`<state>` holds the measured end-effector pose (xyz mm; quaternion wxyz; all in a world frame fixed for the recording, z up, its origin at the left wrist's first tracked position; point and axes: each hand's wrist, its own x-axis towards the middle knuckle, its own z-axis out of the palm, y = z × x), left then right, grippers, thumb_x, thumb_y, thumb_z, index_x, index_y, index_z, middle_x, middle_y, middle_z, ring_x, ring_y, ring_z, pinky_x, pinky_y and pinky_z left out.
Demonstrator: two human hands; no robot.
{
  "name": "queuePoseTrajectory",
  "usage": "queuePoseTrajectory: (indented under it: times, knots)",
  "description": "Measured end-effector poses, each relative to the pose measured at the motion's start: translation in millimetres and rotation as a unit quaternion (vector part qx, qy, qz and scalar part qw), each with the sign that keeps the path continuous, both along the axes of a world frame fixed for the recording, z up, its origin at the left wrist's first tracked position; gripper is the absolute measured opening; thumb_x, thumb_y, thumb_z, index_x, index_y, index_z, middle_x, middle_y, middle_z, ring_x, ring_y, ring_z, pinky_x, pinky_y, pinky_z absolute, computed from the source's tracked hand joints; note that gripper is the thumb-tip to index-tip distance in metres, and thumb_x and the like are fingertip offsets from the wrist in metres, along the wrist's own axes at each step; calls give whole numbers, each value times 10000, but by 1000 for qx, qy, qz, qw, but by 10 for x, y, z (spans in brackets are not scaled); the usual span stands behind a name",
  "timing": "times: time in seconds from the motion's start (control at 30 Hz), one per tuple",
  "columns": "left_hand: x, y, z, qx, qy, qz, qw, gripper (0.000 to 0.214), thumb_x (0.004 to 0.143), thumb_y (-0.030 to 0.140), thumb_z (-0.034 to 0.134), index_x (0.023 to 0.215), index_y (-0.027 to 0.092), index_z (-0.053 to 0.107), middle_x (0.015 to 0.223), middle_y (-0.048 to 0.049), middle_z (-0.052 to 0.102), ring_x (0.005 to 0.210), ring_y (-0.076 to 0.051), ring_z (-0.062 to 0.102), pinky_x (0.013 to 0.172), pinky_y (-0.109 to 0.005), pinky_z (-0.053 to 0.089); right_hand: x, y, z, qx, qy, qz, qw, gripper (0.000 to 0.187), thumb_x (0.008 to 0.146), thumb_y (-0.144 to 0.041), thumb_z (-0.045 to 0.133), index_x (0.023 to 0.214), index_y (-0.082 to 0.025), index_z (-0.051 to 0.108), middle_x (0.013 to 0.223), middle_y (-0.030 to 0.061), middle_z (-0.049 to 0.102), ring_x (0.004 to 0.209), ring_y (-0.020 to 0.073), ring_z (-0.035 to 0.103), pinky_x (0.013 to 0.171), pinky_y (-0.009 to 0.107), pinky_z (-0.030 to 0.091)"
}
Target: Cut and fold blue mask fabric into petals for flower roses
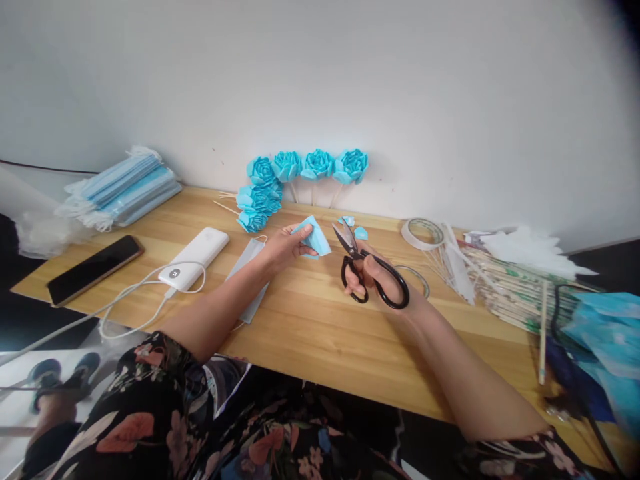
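Pinched in my left hand [285,250] is a folded piece of blue mask fabric [316,239], held above the table. My right hand [377,270] grips black-handled scissors [353,250] by the loops. Their blades are spread and point up and left, a little apart from the fabric's right edge. Behind the blades, small blue cut pieces [361,233] lie on the wood. Under my left forearm lies a flat face mask [254,303], partly hidden. Several blue fabric roses [319,165] on thin sticks stand or lie against the wall.
On the wooden table [310,333], a stack of masks [125,190], a phone [95,270] and a cabled white power bank [195,257] sit left. A tape roll [423,235], bundled wooden sticks [510,287] and blue fabric [607,333] are right. The wall [320,80] borders the back.
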<state>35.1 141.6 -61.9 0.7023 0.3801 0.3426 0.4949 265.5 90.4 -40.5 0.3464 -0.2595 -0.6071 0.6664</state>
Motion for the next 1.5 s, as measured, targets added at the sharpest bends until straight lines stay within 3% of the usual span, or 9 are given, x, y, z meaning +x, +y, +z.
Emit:
queuePoseTrajectory:
  times: [0.17,0.23,0.5,0.93,1.2,1.37,1.5]
  knots:
    - [20,-21,-2,7,-8,-34,999,416,658,425,891,778,90,674,703,-46,716,608,-139,687,559,-225,584,-76,-2,81,50,-69,-162,983,646,812,-440,730,1379,-235,499,764,-41,528,627,126,531,611,299,530]
    - [36,-46,13,11,-9,-54,998,419,644,416,901,801,87,694,737,-56,732,626,-143,693,568,-228,587,-123,-13,71,61,-87,-189,976,665,777,-368,751,1381,-248,498,822,-29,570,658,129,561,628,300,526]
    - [85,-130,52,27,0,-110,994,418,681,430,877,845,74,732,749,-77,744,639,-146,694,589,-231,580,-193,-52,-67,93,-98,-189,973,636,773,-264,706,1376,-245,506,824,-35,607,651,125,591,626,294,496]
    - [89,-143,40,25,-22,-138,990,398,708,424,862,890,89,748,753,-70,737,633,-134,678,566,-212,551,-158,-44,-119,73,-55,-159,983,620,819,-304,679,1412,-266,501,845,-27,598,629,123,625,642,311,545]
    - [88,-186,47,50,-36,-196,979,380,767,441,813,923,105,730,942,-135,767,734,-172,712,623,-238,559,-188,-39,-164,54,-37,-153,986,651,804,-310,702,1420,-277,494,874,-13,589,694,133,603,669,326,578]
    - [78,-191,29,43,-36,-211,976,381,775,450,804,930,117,703,1028,-168,763,876,-240,737,705,-287,576,-185,-27,-212,46,-19,-143,988,665,813,-325,709,1434,-281,476,856,-19,585,691,133,608,653,315,567]
    - [68,-185,29,44,-44,-210,976,371,780,440,802,936,120,698,1069,-173,758,875,-229,739,687,-264,565,-161,-13,-232,46,-17,-148,988,654,823,-343,705,1431,-277,475,885,-11,599,687,135,622,651,318,556]
